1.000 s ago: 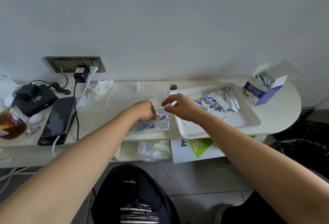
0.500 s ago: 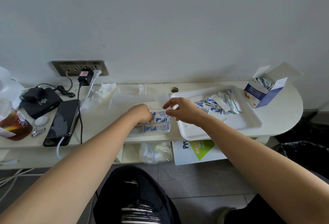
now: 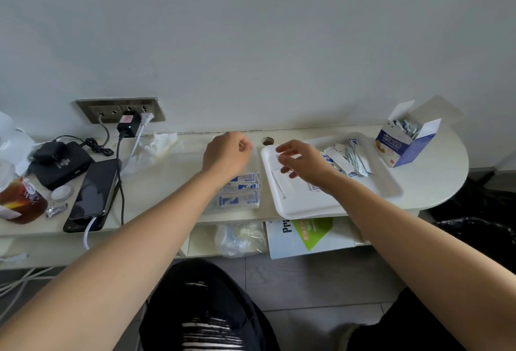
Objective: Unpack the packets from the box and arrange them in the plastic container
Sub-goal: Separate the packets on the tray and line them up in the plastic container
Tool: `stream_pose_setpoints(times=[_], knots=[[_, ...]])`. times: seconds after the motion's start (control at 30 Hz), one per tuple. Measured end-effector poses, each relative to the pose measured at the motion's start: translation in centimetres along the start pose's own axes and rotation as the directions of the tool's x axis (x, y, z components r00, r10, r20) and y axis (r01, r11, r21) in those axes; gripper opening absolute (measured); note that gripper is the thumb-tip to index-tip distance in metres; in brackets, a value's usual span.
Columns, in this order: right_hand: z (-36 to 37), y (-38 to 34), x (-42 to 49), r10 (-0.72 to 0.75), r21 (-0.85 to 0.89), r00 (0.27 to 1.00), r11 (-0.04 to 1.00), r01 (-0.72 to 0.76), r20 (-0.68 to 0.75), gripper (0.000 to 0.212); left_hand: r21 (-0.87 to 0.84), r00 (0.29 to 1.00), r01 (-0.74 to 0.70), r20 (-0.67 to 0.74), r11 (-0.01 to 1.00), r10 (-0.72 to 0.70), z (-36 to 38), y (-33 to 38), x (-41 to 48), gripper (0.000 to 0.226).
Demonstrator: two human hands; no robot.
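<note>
Both hands had left plastic container (image 3: 252,205) at near counter (image 3: 167,183) edge, stacked packets (image 3: 243,180) inside. Left hand (image 3: 227,155) curled beyond it, contents untellable. Right hand (image 3: 304,160), fingers loose, empty, shifted over tray (image 3: 307,211) toward loose packets (image 3: 350,160): likely next fetch. Box (image 3: 405,144) far right, open.

White packets (image 3: 240,200) with blue print showing in the clear plastic container (image 3: 258,190); white tray (image 3: 307,203) on a cream counter (image 3: 167,188) — box (image 3: 402,147) blue and white with an orange patch; black phone (image 3: 93,191); leaflet (image 3: 315,233) white with a green wedge; black trousers (image 3: 206,294), white-streaked.
</note>
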State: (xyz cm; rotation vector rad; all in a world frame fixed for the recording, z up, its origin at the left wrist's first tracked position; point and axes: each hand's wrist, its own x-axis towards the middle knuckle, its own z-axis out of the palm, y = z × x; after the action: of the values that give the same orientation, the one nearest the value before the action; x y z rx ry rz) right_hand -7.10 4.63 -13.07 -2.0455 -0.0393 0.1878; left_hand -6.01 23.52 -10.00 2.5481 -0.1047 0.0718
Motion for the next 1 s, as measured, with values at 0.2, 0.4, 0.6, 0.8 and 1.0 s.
stream_pose_setpoints(times=[0.2, 0.4, 0.6, 0.8, 1.0], knots=[[-4.8, 5.9, -0.4, 0.118, -0.284, 0.976, 0.944, -0.167, -0.182, 0.017, -0.07, 0.963, -0.247, 0.091, 0.967, 0.253, 3.8, 6.1, -0.2, 0.023], [-3.9, 7.8, 0.4, 0.048, -0.451, 0.957, 0.874, -0.179, -0.285, 0.033, 0.053, 0.94, -0.195, 0.295, 0.979, 0.171, 9.6, 6.9, 1.5, 0.034], [-3.3, 8.4, 1.9, 0.087, -0.51, 0.97, 0.837, -0.196, -0.229, 0.025, 0.126, 0.945, -0.123, 0.317, 0.984, 0.078, 11.9, 6.1, 2.3, 0.046], [-5.8, 9.2, 1.7, 0.086, -0.308, 0.987, 0.943, -0.124, -0.134, 0.023, 0.133, 0.938, -0.149, 0.333, 0.98, 0.098, 13.5, 6.0, 3.3, 0.055], [-10.0, 9.3, 0.6, 0.2, -0.037, 0.968, 0.977, -0.208, -0.152, 0.01, 0.158, 0.917, -0.268, 0.346, 0.95, 0.201, 14.5, 6.5, 3.3, 0.058]])
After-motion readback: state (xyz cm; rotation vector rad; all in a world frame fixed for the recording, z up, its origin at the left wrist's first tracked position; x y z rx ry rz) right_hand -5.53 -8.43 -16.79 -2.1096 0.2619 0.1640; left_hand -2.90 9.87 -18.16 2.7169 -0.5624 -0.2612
